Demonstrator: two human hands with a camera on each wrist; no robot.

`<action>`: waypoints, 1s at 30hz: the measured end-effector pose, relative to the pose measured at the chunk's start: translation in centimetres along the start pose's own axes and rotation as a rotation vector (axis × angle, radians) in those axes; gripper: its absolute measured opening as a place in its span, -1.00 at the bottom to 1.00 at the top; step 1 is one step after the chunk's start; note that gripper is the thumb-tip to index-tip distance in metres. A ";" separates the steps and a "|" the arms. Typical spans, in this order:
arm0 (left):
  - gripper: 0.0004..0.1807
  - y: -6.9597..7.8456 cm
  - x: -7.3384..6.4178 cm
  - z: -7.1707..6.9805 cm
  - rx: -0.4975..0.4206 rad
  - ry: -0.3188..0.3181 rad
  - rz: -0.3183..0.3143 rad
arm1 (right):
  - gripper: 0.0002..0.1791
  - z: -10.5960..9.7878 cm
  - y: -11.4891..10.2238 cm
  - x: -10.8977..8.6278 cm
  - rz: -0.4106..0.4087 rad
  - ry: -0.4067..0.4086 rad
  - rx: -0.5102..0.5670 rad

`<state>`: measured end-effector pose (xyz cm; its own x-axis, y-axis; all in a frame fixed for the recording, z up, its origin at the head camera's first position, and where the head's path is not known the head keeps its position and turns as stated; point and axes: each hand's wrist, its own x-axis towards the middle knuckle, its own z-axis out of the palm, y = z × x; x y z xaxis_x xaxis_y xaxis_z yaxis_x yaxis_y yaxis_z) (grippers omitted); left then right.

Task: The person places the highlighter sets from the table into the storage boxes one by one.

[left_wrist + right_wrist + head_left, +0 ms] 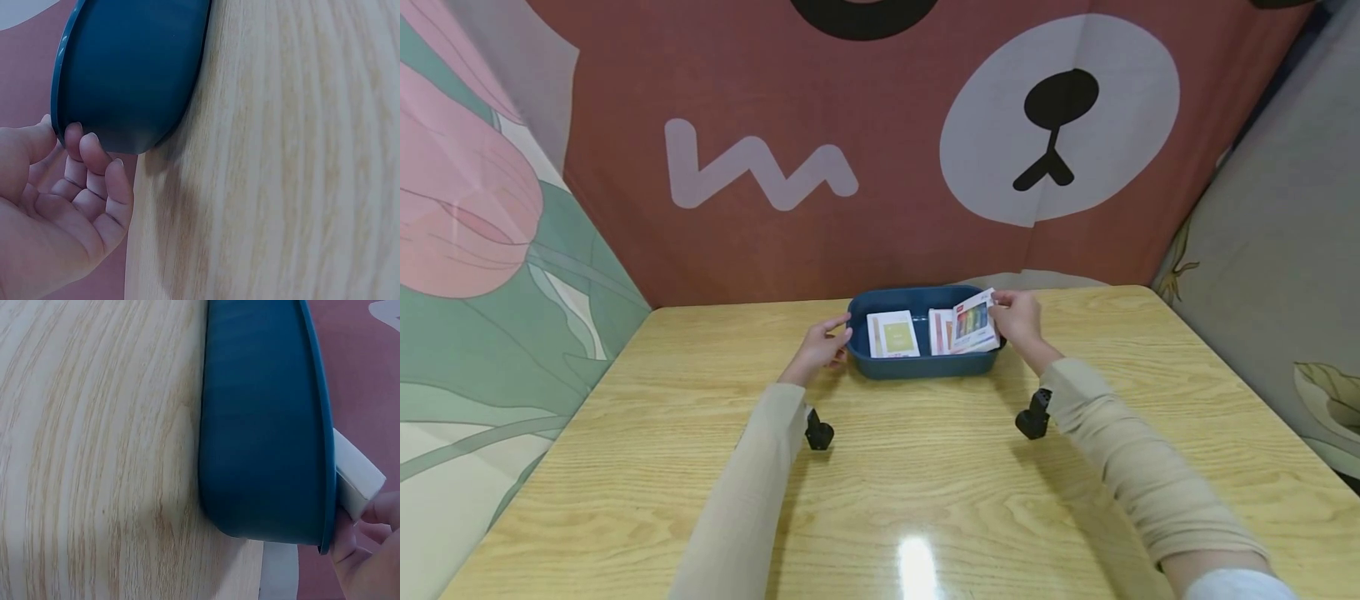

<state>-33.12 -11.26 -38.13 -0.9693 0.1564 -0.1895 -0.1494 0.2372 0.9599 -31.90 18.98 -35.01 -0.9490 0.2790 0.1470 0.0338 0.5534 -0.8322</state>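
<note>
A dark blue rectangular bin with rounded corners (895, 369) stands on the table near its far edge. At the bin's left end, my left hand (822, 346) holds the rim; in the left wrist view the thumb and curled fingers (92, 153) meet at that edge. My right hand (1019, 320) pinches a small white box with a multicoloured picture (974, 321), which tilts at the bin's right end. Behind it, partly hidden, is another white box with reddish print (940, 332). A white box with a yellow-green square (897, 335) lies in the left part of the bin.
The wooden table (880, 467) extends toward me and to both sides of the bin. A red-brown cloth with a cartoon face (820, 242) hangs behind it. Patterned cloths (1262, 250) flank both sides. Each wrist carries a small black camera (1034, 417).
</note>
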 end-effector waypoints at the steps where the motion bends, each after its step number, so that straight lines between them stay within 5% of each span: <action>1: -0.53 0.0 0.0 0.0 -0.002 0.000 0.000 | -0.66 0.0 0.0 0.0 0.001 -0.006 -0.008; 30: -0.53 -0.1 0.1 0.0 -0.013 0.001 -0.003 | -0.77 2.5 0.6 -0.8 -0.365 -0.105 -0.410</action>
<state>-33.22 -11.26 -38.27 -0.9692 0.1548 -0.1917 -0.1544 0.2252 0.9620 -31.93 17.16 -36.99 -0.9474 -0.0556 0.3152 -0.2032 0.8652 -0.4584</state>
